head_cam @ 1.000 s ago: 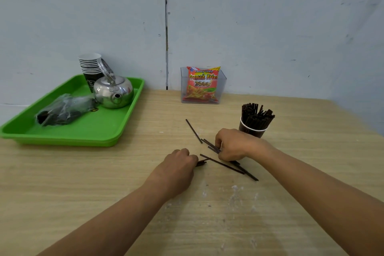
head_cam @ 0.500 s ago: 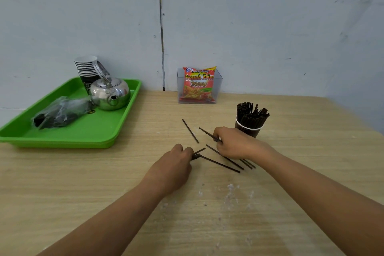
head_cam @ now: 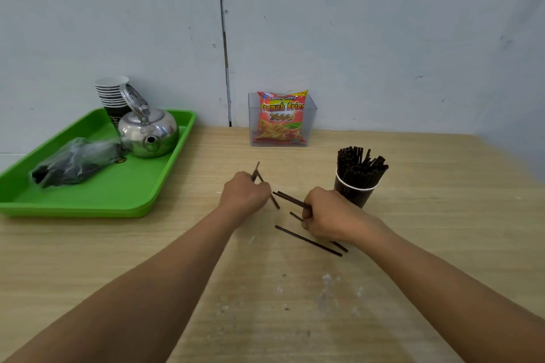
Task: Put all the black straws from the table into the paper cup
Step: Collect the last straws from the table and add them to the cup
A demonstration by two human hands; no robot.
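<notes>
Wooden desk (head_cam: 118, 244) carries one loose black straw (head_cam: 308, 240), lying flat just in front of the right grip (head_cam: 327, 215), whose curled fingers hold several straws. Slightly farther, the left grip (head_cam: 244, 194) pinches two more. Beyond the right one stands the paper cup (head_cam: 355, 196), packed with upright straws.

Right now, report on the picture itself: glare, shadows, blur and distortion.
Head view: soft, even light, with only a faint shadow beneath the green tray; bright glare spots on the steel kettle and the plastic bag; the wide-angle lens makes the wall seam lean and bow; the left hand, right hand and black straws look reasonably sharp, with no motion blur.
</notes>
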